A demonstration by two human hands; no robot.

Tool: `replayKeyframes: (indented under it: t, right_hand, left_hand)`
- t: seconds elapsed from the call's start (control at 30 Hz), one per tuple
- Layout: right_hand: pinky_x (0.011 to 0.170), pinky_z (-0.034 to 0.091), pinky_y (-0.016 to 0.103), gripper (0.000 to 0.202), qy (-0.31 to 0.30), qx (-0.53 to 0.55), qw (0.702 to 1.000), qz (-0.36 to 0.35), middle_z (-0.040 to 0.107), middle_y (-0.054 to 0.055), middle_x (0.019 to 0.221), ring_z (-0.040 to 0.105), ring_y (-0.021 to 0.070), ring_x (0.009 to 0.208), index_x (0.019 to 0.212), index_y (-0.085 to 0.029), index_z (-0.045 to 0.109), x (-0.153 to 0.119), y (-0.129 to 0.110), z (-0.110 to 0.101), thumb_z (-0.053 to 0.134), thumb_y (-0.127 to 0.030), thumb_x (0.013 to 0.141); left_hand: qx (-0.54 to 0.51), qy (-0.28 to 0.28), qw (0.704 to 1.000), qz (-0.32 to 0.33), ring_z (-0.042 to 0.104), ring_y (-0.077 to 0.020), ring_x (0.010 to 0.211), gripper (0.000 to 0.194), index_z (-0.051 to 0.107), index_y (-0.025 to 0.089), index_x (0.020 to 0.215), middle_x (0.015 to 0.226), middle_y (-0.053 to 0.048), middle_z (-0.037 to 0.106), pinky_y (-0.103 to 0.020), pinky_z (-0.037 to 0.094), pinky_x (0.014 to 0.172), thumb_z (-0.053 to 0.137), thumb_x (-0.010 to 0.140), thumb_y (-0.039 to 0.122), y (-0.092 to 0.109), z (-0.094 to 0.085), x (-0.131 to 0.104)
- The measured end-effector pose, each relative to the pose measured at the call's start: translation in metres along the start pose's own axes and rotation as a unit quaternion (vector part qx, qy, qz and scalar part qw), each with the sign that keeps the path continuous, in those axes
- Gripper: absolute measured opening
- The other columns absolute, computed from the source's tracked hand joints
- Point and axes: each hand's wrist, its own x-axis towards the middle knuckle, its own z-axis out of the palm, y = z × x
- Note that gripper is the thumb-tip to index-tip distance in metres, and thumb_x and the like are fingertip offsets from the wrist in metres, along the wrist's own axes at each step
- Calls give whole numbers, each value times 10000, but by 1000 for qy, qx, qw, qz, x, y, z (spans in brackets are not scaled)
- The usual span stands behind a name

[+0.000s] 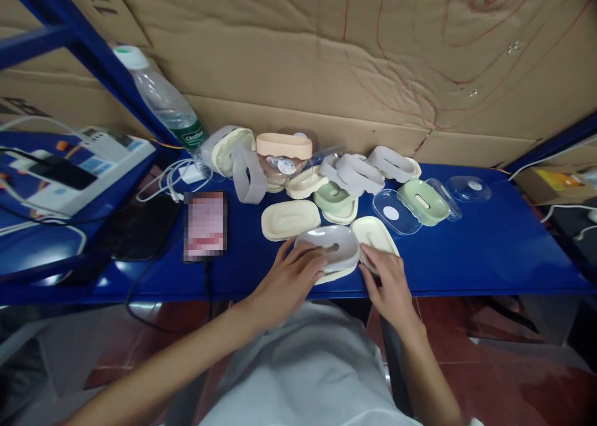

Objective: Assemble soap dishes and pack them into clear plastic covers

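Observation:
A grey oval soap dish with a slot in its middle sits on a cream oval base at the table's front edge. My left hand is closed over the dish's left side, its fingers across the rim and inside. Just right of the dish, my right hand has thumb and fingers apart, fingertips at a cream oval tray and close to the grey rim. Whether they touch the rim I cannot tell. Another cream tray lies behind my left hand.
Behind are a green soap dish, a clear lid, grey rings and a peach ring. Leftward are a phone, a white charger, cables and a water bottle. Cardboard walls the back.

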Motion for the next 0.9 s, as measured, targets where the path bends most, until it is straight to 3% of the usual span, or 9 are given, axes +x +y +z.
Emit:
replayKeyframes:
  t: [0.13, 0.27, 0.43, 0.53, 0.63, 0.73, 0.83, 0.9]
  right_hand:
    - [996, 565, 485, 441, 71, 39, 997, 5, 756, 80, 1318, 714, 280, 1217, 1443, -313, 602, -3, -2, 0, 549, -134, 1043]
    - [940, 594, 510, 360, 148, 52, 988, 12, 778, 96, 1221, 745, 297, 1148, 1329, -295, 657, -5, -4, -2, 571, -127, 1023]
    - [930, 584, 522, 348, 161, 43, 986, 1, 781, 104, 1219, 744, 306, 1149, 1298, -284, 671, -5, -2, 2, 574, -107, 1014]
    - [940, 586, 528, 346, 159, 47, 986, 3, 777, 107, 1230, 739, 309, 1161, 1301, -283, 679, -7, -2, 5, 560, -116, 1021]
    - [913, 593, 505, 338, 167, 69, 984, 1, 775, 102, 1206, 739, 300, 1138, 1257, -280, 704, -11, -1, 2, 570, -90, 1011]
    - [856, 599, 475, 292, 209, 114, 971, 0, 767, 92, 1170, 741, 286, 1070, 1144, -276, 738, -9, 1, -13, 603, -69, 989]
    - [857, 602, 475, 245, 254, 114, 960, -22, 770, 80, 1153, 745, 286, 1047, 1089, -283, 753, 21, 8, -36, 654, -92, 972]
    - [925, 597, 491, 223, 245, 85, 963, -65, 775, 77, 1190, 749, 285, 1085, 1101, -294, 760, 63, 16, -46, 657, -130, 990]
  left_hand:
    - [1, 39, 999, 16, 654, -249, 1298, 162, 600, 215, 1218, 1294, -97, 771, -547, 400, 1222, 511, 1088, 173, 7, -12, -3]
    - [76, 76, 994, 9, 657, -261, 1316, 206, 631, 275, 1214, 1339, -68, 764, -602, 308, 1277, 526, 1068, 176, -9, -50, 8]
    - [178, 108, 974, -83, 628, -321, 1342, 287, 639, 230, 1299, 1348, -114, 742, -590, 342, 1238, 464, 1085, 305, -84, -117, 64]
    - [228, 86, 963, -119, 621, -335, 1346, 363, 613, 174, 1347, 1367, -151, 714, -563, 375, 1201, 398, 1101, 333, -136, -138, 98]
    - [242, 36, 957, -158, 638, -366, 1326, 405, 594, 115, 1380, 1370, -206, 702, -558, 448, 1137, 420, 1075, 318, -174, -140, 116]
    - [212, 15, 966, -145, 612, -360, 1382, 438, 577, 123, 1432, 1449, -214, 666, -579, 440, 1166, 397, 1081, 314, -188, -134, 114]
    - [215, 57, 970, -99, 444, -372, 1546, 492, 517, 141, 1533, 1628, -230, 506, -696, 258, 1266, 368, 1109, 341, -169, -124, 96]
    - [198, 71, 976, -61, 425, -366, 1558, 509, 497, 143, 1566, 1633, -234, 492, -678, 272, 1277, 416, 1109, 350, -139, -113, 79]
